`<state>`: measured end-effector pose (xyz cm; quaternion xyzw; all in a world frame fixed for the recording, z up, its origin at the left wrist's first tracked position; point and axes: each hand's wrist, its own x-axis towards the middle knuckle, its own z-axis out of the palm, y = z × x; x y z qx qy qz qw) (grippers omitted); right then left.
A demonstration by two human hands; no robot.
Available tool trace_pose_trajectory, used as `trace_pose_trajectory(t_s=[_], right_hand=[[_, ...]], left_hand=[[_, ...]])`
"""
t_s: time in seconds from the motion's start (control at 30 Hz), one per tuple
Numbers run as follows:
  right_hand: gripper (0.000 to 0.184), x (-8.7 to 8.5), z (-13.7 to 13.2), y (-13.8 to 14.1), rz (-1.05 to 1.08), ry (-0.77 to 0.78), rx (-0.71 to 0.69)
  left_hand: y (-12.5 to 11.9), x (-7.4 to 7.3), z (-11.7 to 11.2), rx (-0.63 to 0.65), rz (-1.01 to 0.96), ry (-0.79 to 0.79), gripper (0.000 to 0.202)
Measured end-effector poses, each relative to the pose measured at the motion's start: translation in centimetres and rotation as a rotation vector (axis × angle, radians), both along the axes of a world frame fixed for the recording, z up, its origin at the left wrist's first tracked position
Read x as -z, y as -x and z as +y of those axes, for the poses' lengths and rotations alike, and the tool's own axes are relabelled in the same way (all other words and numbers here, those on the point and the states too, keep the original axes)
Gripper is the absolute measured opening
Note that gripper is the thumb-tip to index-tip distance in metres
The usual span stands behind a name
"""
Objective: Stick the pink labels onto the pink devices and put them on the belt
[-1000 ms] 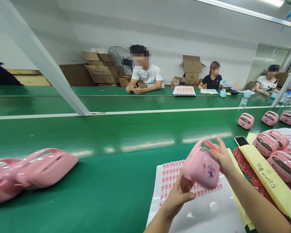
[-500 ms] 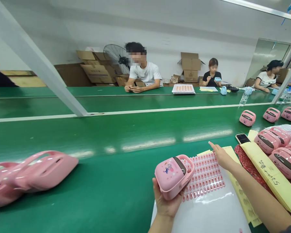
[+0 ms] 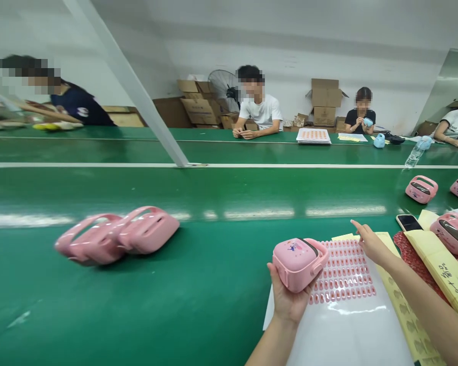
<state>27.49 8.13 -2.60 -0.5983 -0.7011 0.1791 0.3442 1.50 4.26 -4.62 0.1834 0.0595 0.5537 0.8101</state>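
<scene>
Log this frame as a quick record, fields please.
left hand: cradles a glossy pink plastic handled case from below
right hand: index finger extended over a white sheet of small orange-pink oval stickers; contact unclear
nearby: smartphone with a dark screen, yellow paper strip with handwriting, more pink cases
belt: green conveyor belt carrying two blurred pink cases
background: seated co-worker in a white T-shirt, brown cardboard boxes

The right hand (image 3: 372, 245) has let go of the pink plastic case (image 3: 299, 265), now resting on the left palm (image 3: 286, 300).
</scene>
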Motion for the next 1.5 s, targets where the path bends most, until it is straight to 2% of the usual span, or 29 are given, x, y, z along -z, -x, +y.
trace_pose_trajectory(t_s=[0.1,0.17,0.23,0.3,0.37,0.53,0.8,0.93,1.13,1.3,1.5], right_hand=[[0.057,-2.2,-1.3,2.7,0.198,-0.019,0.051],[0.055,-3.8,-2.7,5.8,0.639,-0.033,0.066],[0.055,-4.9,-3.9,9.4,0.973,-0.024,0.046],[0.054,-5.5,-4.7,12.5,1.175,0.014,0.035],[0.054,-5.5,-5.1,14.5,1.271,0.059,0.015],[0.057,-5.4,-5.3,16.2,1.305,0.05,0.0],[0.047,-5.1,-5.7,17.4,1.215,-0.103,0.11],[0.045,-5.0,-5.7,17.2,1.145,-0.132,0.097],[0.052,-5.7,-5.3,16.4,1.154,-0.013,-0.026],[0.058,-5.7,-5.2,15.9,1.097,0.044,-0.039],[0.058,-5.3,-5.4,16.2,0.871,-0.101,0.01]], left_hand=[[-0.1,-0.6,0.0,-0.005,-0.08,-0.022,0.054],[-0.1,-0.8,-0.1,-0.001,-0.104,-0.036,0.054],[0.0,-1.0,-0.1,0.01,-0.118,-0.065,0.054],[0.2,-1.3,-0.1,0.025,-0.139,-0.116,0.053],[0.3,-1.6,-0.1,0.032,-0.153,-0.162,0.052],[0.3,-2.0,-0.2,0.032,-0.104,-0.186,0.057],[0.6,-0.5,-0.5,0.024,0.003,-0.161,0.064],[0.3,-0.9,-0.6,0.03,-0.035,-0.163,0.066],[0.4,-0.9,-0.7,0.049,0.009,-0.175,0.067],[0.4,-0.7,-0.7,0.06,0.012,-0.18,0.065],[0.4,-1.0,-0.8,0.059,0.019,-0.163,0.067]])
